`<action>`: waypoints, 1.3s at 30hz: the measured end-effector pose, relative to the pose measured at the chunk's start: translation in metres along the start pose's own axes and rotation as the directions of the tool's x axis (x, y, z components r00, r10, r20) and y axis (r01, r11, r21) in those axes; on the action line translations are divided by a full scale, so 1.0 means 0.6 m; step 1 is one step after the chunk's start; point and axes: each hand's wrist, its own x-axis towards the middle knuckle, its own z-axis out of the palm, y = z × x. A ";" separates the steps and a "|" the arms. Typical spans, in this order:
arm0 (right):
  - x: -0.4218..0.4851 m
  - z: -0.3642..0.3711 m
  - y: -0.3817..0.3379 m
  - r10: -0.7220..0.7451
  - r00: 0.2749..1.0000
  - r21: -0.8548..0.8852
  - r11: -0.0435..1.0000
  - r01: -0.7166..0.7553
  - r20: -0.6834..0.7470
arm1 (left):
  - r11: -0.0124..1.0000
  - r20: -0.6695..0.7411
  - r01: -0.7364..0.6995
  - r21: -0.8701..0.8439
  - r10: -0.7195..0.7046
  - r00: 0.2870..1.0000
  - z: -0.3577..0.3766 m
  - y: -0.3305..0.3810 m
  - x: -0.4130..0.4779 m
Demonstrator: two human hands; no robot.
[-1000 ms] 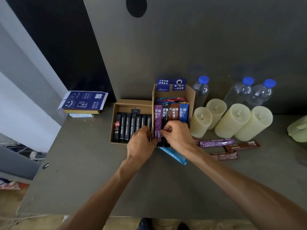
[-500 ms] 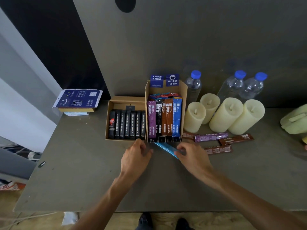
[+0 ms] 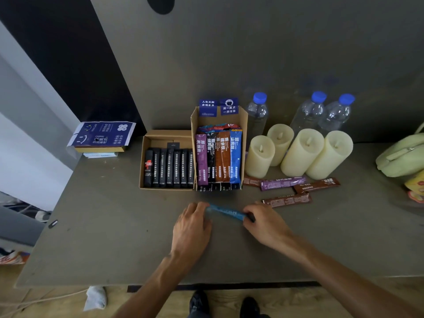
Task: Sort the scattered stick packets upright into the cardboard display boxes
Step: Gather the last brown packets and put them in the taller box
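Observation:
A blue stick packet point(image 3: 226, 211) lies crosswise in front of the boxes, held at both ends: my left hand point(image 3: 191, 228) pinches its left end and my right hand point(image 3: 266, 222) grips its right end. The tall cardboard display box point(image 3: 243, 125) holds purple, black, brown and blue packets upright. Left of it, the low cardboard box point(image 3: 142, 157) holds a row of black packets. Loose on the table to the right lie a purple packet point(image 3: 283, 182) and brown packets point(image 3: 317, 184), point(image 3: 288, 200).
Several cream candles point(image 3: 301, 152) and three blue-capped water bottles point(image 3: 307, 111) stand right of the tall box. A blue printed carton point(image 3: 102, 135) sits at the back left. A pale green bag point(image 3: 402, 156) lies at the right edge. The table's front edge point(image 3: 160, 282) runs near me.
Both hands have drawn back from the tall box toward me. They have taken the blue packet by its two ends and pulled it away from the box front.

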 end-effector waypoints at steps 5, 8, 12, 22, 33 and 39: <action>-0.019 -0.042 0.019 0.006 0.992 0.188 0.982 -0.030 0.126 | 0.998 0.041 -0.039 -0.044 0.041 0.998 0.004 0.007 0.004; -0.023 -0.070 0.025 0.033 0.990 0.313 0.947 -0.076 0.140 | 0.967 0.092 0.062 -0.247 -0.040 0.995 0.001 0.019 0.011; -0.021 -0.094 0.032 0.134 0.983 0.555 0.812 -0.180 0.122 | 0.865 0.233 0.216 -0.452 -0.118 0.965 -0.004 0.033 0.016; -0.032 -0.099 0.023 0.021 0.982 0.464 0.879 -0.107 0.187 | 0.635 0.172 0.290 -0.716 -0.242 0.955 -0.026 0.048 0.013; -0.029 -0.053 -0.031 0.031 0.994 0.570 0.817 -0.083 0.101 | 0.626 0.118 0.222 -0.748 -0.205 0.972 -0.029 0.085 0.016; -0.008 -0.048 -0.050 0.059 0.997 0.444 0.893 -0.077 0.054 | 0.841 -0.023 0.132 -0.524 -0.169 0.985 -0.055 0.086 0.049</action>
